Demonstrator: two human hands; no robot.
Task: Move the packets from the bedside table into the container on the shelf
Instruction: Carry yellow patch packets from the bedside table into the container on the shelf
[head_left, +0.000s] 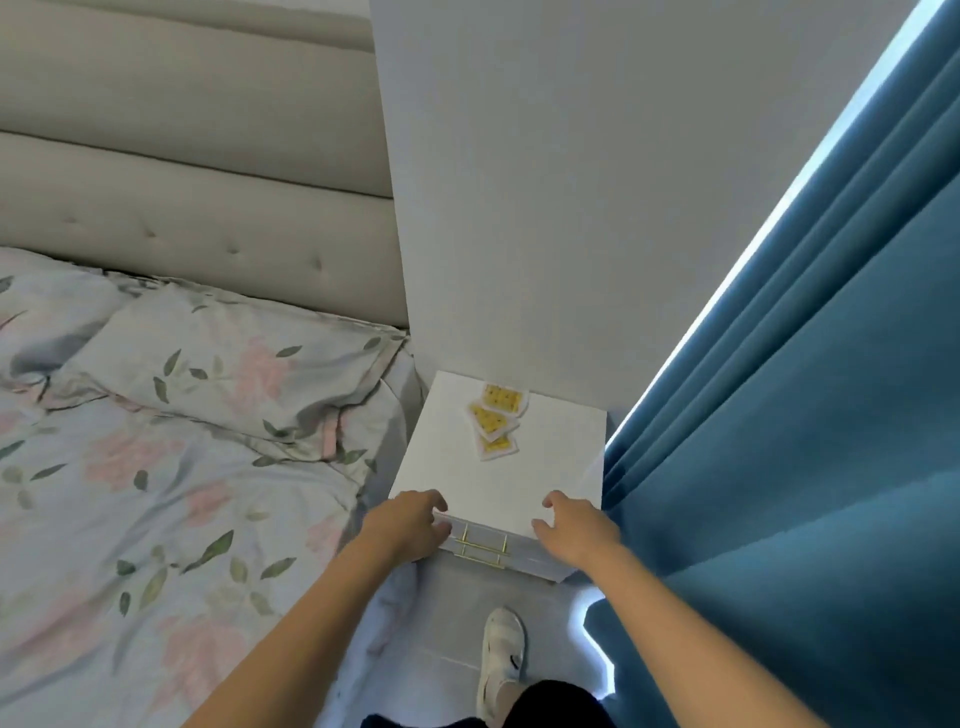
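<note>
Floral-covered bed at left, teal curtain at right. White bedside table between them. Three yellow-and-white packets overlap near its back edge. Left hand and right hand at front edge, fingers loosely curled, holding nothing.

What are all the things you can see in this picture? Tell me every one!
packets: three, yellow with white edges, overlapping at the back of the bedside table
bedside table: one, white, between bed and curtain
drawer handle: one, gold, on the table's front
pillow: one, floral, at the head of the bed
duvet: one, floral, across the bed
headboard: one, beige, padded, behind the pillow
curtain: one, blue, right side
shoe: one, white, on the floor
left hand: one, at the table's front left edge
right hand: one, at the front right edge
</note>
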